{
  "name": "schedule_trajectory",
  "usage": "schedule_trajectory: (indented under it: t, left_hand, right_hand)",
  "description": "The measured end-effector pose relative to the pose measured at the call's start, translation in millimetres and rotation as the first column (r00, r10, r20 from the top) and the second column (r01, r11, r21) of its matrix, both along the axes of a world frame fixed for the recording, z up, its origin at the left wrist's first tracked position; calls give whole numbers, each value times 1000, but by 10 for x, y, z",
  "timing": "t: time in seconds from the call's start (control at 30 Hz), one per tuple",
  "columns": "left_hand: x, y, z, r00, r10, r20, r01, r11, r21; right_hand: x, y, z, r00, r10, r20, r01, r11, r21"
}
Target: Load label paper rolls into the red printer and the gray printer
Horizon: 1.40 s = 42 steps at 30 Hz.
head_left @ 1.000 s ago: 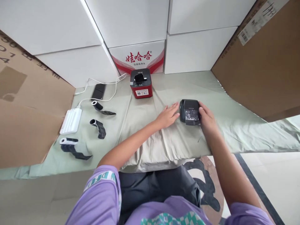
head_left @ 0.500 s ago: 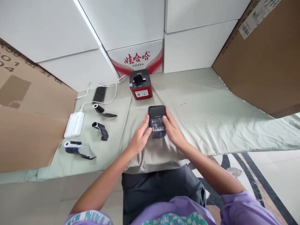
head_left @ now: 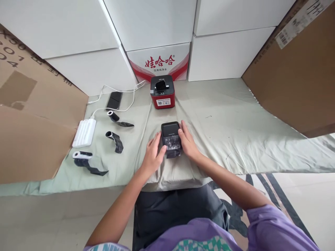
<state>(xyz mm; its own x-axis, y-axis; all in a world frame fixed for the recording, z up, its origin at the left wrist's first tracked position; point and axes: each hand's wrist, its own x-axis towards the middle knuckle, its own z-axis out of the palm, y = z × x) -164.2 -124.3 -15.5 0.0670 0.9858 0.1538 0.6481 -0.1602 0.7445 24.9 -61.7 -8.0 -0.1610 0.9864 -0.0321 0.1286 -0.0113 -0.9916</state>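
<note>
A black portable printer (head_left: 171,130) lies near the table's front edge, a dark glossy strip hanging over its near half. My left hand (head_left: 152,156) holds its left side, thumb toward the lower corner. On its right side, my right hand (head_left: 188,144) grips with the thumb at the top edge. Behind it stands a red and black desktop printer (head_left: 162,92) with a black strip curling from its slot. To the left lie three partly unrolled paper rolls, dark on one face: an upper roll (head_left: 113,116), a middle roll (head_left: 115,141) and a lower roll (head_left: 82,155).
A white power bank (head_left: 84,133) with a white cable and a dark phone-like slab (head_left: 114,100) lie at the left. White boxes (head_left: 230,54) wall the back. Cardboard boxes flank both sides, left (head_left: 36,139) and right (head_left: 295,87). A pale green cloth (head_left: 222,115) covers the table.
The view has shifted slightly, so the background sits a little further right. Both hands and the portable printer have moved slightly left and nearer me. The grip looks the same.
</note>
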Motion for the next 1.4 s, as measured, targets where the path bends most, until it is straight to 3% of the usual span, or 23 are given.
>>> schedule_trajectory:
  t: [0.33, 0.67, 1.0, 1.17, 1.27, 1.4]
  left_hand:
    - [84, 43, 31, 975, 24, -222, -7, 997, 77]
    - [118, 92, 31, 969, 41, -243, -18, 995, 96]
    - [95, 102, -60, 982, 86, -171, -64, 990, 128]
    - [15, 68, 5, 979, 174, -110, -143, 958, 248]
    - [-11, 64, 73, 989, 122, -82, -96, 958, 271]
    - [-82, 173, 177, 999, 39, 13, -41, 977, 207]
  right_hand:
    - [-95, -94, -61, 999, -15, 38, 12, 997, 79]
    - [-87, -115, -33, 999, 5, 35, -8, 996, 93]
    - [-61, -48, -47, 1000, -3, 4, 2, 998, 60]
    - [-56, -44, -78, 999, -1, -44, 3, 998, 62]
    - [-53, -44, -88, 999, 8, -49, -4, 998, 70]
    - [-57, -33, -104, 998, -2, -64, 6, 997, 71]
